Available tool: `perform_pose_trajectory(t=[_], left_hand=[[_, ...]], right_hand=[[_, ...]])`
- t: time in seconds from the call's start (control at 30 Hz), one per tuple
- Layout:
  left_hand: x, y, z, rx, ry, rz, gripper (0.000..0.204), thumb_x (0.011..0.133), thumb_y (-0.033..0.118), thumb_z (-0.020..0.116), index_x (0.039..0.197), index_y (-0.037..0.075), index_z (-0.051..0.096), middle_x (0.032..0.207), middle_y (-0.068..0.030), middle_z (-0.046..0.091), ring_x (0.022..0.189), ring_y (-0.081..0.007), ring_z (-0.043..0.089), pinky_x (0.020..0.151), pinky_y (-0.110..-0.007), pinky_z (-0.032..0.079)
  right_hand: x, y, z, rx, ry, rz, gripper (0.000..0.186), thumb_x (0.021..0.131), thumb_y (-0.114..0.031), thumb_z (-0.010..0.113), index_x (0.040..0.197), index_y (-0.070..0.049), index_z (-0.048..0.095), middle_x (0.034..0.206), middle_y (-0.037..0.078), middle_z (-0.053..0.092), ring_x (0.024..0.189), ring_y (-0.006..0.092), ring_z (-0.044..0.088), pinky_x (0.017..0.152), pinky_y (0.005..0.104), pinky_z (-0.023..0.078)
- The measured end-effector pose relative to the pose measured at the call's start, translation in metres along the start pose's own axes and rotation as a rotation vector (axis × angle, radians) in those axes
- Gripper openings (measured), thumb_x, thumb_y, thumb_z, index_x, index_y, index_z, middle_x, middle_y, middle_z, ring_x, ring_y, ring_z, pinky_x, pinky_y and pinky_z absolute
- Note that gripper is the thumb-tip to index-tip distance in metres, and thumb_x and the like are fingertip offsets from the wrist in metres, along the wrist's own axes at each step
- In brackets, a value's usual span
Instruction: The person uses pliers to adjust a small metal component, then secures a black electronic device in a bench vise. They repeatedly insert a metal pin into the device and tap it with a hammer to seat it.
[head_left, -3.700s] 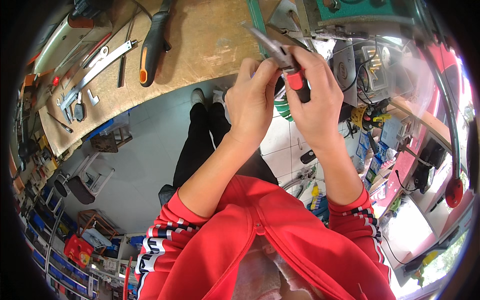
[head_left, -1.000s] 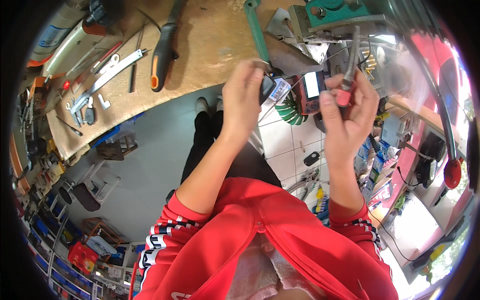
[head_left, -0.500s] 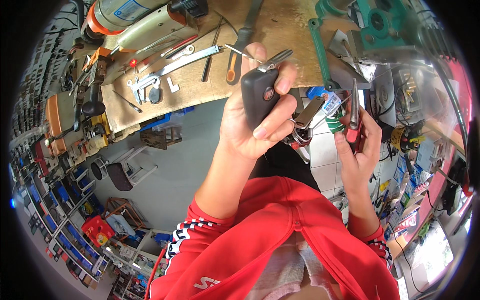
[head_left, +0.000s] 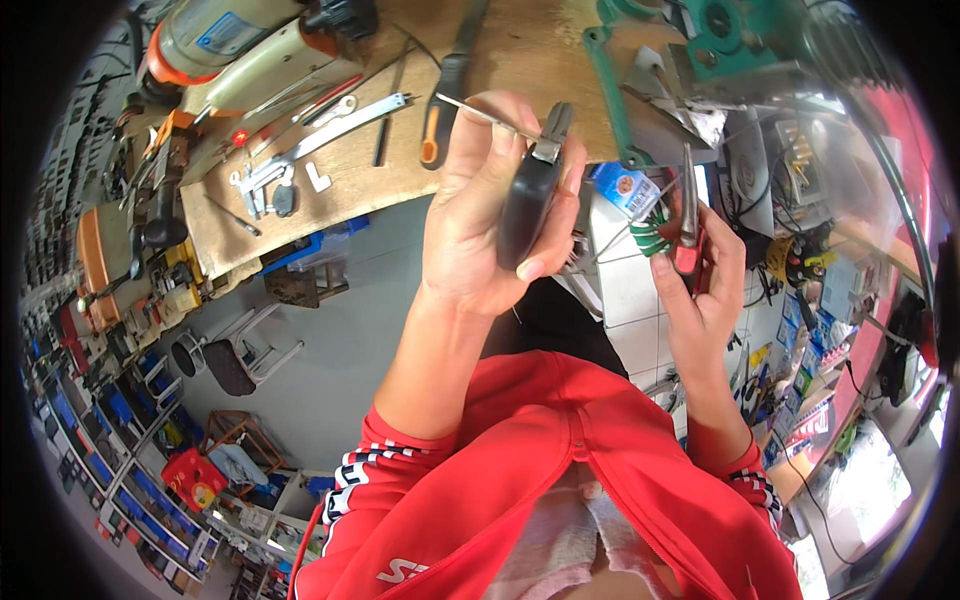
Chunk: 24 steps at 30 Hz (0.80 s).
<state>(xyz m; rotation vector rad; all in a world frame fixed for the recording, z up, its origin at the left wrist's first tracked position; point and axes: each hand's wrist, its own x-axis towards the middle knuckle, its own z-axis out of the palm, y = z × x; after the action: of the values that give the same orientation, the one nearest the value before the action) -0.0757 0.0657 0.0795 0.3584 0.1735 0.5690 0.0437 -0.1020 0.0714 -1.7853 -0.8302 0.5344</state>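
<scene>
My left hand (head_left: 462,225) is closed around a black car key fob (head_left: 522,215), held up edge-on in front of the bench. A metal key blade (head_left: 556,122) sticks out of its top. Between the thumb and fingers of the same hand runs a thin metal rod (head_left: 470,107), pointing up and left. Off to the right, my right hand (head_left: 705,300) grips red-handled pliers (head_left: 688,225), jaws upward. By its thumb and fingertips is a green coil (head_left: 650,238), with a blue and white packet (head_left: 624,190) just above; whether these are held, I cannot tell.
On the wooden bench (head_left: 340,185) lie a caliper (head_left: 340,132), a screwdriver (head_left: 248,222), a small grey fob (head_left: 285,199) and an orange-and-black handled tool (head_left: 440,110). A green machine (head_left: 605,95) stands at the right. Below on the floor is a stool (head_left: 230,365).
My left hand has turned the key fob from its broad face to its narrow edge. The bench and my right hand with the pliers have shifted slightly left in view.
</scene>
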Motion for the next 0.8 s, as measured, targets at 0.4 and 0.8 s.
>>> perform_pose_trajectory(t=[0.4,0.8], left_hand=[[0.03,-0.118,-0.053,1.094,0.447,0.325,0.012,0.096,0.018,0.048,0.099,0.009,0.055,0.08,0.0033,0.05,0.061,-0.002,0.045,0.039,-0.018,0.038],[0.034,-0.124,-0.047,1.322,0.577,0.337,0.008,0.089,-0.001,0.051,0.094,0.002,0.057,0.091,-0.0096,0.051,0.084,-0.0241,0.049,0.076,-0.031,0.042]], right_hand=[[-0.01,0.039,-0.021,0.041,0.118,0.207,0.048,0.079,-0.003,0.068,0.123,0.002,0.048,0.11,0.01,0.055,0.095,0.0142,0.058,0.086,0.0269,0.045],[-0.014,0.056,-0.034,0.075,0.167,0.197,0.047,0.077,-0.002,0.07,0.12,0.002,0.051,0.106,0.008,0.057,0.09,0.0127,0.055,0.082,0.0256,0.044]])
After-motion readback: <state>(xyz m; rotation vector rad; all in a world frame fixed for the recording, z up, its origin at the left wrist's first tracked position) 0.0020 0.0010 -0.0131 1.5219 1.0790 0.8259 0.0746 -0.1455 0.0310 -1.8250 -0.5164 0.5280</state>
